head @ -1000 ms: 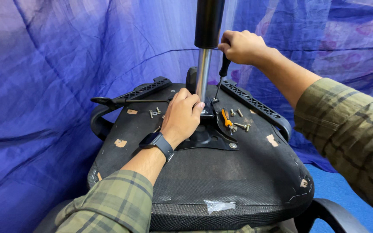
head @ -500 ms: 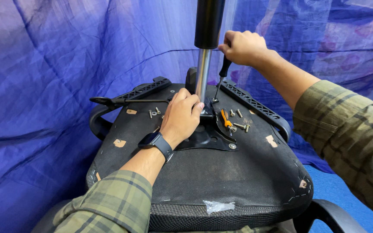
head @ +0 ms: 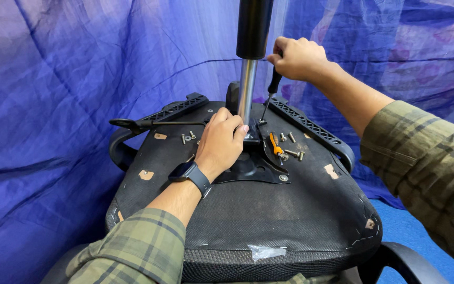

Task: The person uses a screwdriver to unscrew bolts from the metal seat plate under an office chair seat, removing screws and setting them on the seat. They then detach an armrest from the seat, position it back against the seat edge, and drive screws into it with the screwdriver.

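The right hand [head: 298,57] is closed tight around the screwdriver [head: 270,94], which looks thin and stiff; hold its black handle. The left hand [head: 222,142] presses curled on the hard metal plate [head: 253,168] under the chair seat [head: 269,210].

The black gas-lift cylinder [head: 254,26] runs off the top edge; the screwdriver's black handle [head: 275,81] is mostly hidden inside the right hand [head: 296,58].
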